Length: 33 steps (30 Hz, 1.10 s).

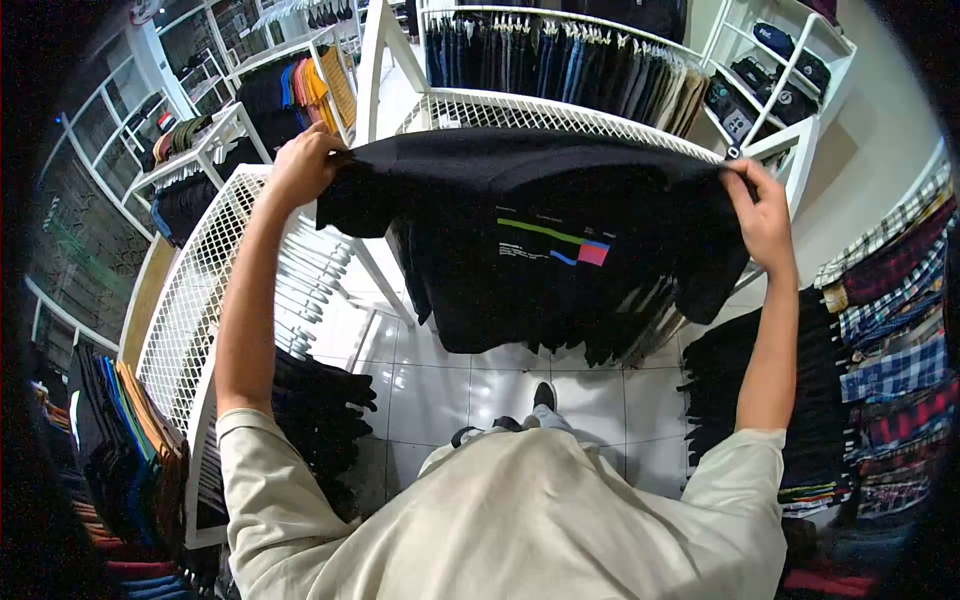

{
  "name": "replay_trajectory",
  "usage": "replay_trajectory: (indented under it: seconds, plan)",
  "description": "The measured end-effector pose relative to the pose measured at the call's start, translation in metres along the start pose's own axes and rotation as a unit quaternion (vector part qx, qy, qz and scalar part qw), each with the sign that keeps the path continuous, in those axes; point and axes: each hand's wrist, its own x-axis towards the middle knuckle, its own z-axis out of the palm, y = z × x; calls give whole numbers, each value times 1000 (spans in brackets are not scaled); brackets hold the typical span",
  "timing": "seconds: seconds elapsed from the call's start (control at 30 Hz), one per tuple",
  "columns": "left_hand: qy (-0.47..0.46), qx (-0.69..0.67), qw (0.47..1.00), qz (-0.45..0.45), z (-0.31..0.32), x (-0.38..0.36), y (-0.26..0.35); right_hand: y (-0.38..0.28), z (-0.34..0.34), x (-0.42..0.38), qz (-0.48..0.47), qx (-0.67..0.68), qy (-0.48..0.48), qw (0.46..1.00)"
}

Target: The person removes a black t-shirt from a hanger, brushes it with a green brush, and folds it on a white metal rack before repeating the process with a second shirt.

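Note:
A black T-shirt (pixel 450 270) with a green, blue and pink print hangs spread out in front of me, held up by its two upper corners. My left hand (pixel 308 165) is closed on the corner at the left. At the right, my right hand (pixel 762 205) pinches the opposite corner between thumb and fingers. Behind the shirt stands a white mesh-topped rack (pixel 560 112), partly hidden by the cloth. The shirt's lower edge hangs over the tiled floor, and part of its right side is in shadow.
A white mesh shelf (pixel 190 290) with hangers (pixel 312 280) beneath stands at my left. Trousers (pixel 560 65) hang on a rail ahead. Plaid shirts (pixel 895 375) line the right side, beside dark hanging clothes (pixel 770 400). Folded garments (pixel 125 420) lie at lower left.

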Motion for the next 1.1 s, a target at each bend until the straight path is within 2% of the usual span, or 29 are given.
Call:
replay_trajectory:
  seconds: [0.1, 0.13, 0.17, 0.2, 0.23, 0.27, 0.3, 0.33, 0.37, 0.4, 0.43, 0.47, 0.53, 0.57, 0.6, 0.67, 0.7, 0.73, 0.8, 0.83, 0.87, 0.93, 0.97, 1.0, 1.07, 1.1]
  plan:
    - [99, 17, 990, -100, -16, -3, 40, -42, -6, -35, 134, 117, -124, 976]
    - [169, 7, 981, -91, -8, -1, 37, -51, -7, -47, 186, 149, -168, 957]
    - [173, -41, 974, -143, -12, 1, 44, -51, -7, -57, 152, 199, -274, 929]
    - [176, -88, 961, -193, -15, 4, 49, -48, -4, -62, 116, 246, -375, 886]
    - [224, -241, 932, -150, -1, 10, 40, -44, 6, -56, 94, 300, -479, 820]
    - [234, -369, 893, -106, 13, 16, 31, -42, 19, -52, 72, 348, -572, 739]
    - [183, -504, 842, -61, -3, 14, 48, -47, 38, -55, 146, 398, -540, 727]
    - [127, -627, 768, -14, -24, 12, 75, -46, 68, -57, 123, 420, -464, 770]
    - [104, -661, 742, 35, -34, 13, 91, -54, 93, -50, 143, 383, -377, 831]
    - [79, -693, 712, 82, -41, 12, 103, -47, 117, -39, 152, 354, -348, 854]
    - [42, -703, 704, 95, -46, 10, 113, -38, 153, -37, 148, 358, -239, 891]
    - [18, -704, 703, 95, -54, 7, 125, -33, 180, -29, 112, 314, -179, 926]
    - [-20, -745, 654, 126, -66, 2, 143, -32, 228, -13, 185, 475, -164, 845]
    - [-25, -773, 622, 120, -70, -2, 149, -63, 231, -9, 152, 549, -121, 813]
    - [-24, -771, 625, 120, -74, -5, 152, -88, 230, -7, 118, 618, -79, 773]
    - [6, -783, 607, 134, -79, -11, 152, -18, 301, -2, 197, 496, -133, 835]
    - [13, -769, 629, 116, -80, -15, 146, -91, 255, 2, 149, 576, -71, 800]
    - [13, -767, 631, 112, -83, -20, 137, -102, 247, 7, 150, 580, -74, 798]
    - [-3, -771, 633, 62, -89, -29, 115, -111, 242, 19, 164, 563, 0, 810]
    - [-11, -808, 588, 47, -89, -34, 106, -115, 237, 25, 136, 555, 14, 820]
    - [51, -816, 576, 18, -86, -40, 107, -116, 233, 32, 108, 546, 29, 830]
    - [125, -735, 665, -49, -69, -44, 107, -118, 231, 41, -7, 527, 30, 849]
    - [143, -701, 691, -106, -59, -47, 116, -114, 237, 48, -60, 499, 36, 864]
    - [159, -663, 713, -162, -48, -49, 127, -117, 233, 49, -34, 512, 7, 858]
    - [11, -598, 767, -233, -1, -53, 111, -125, 222, 50, -29, 502, 27, 864]
    - [-28, -654, 723, -223, 24, -50, 110, -122, 220, 47, -25, 498, 29, 866]
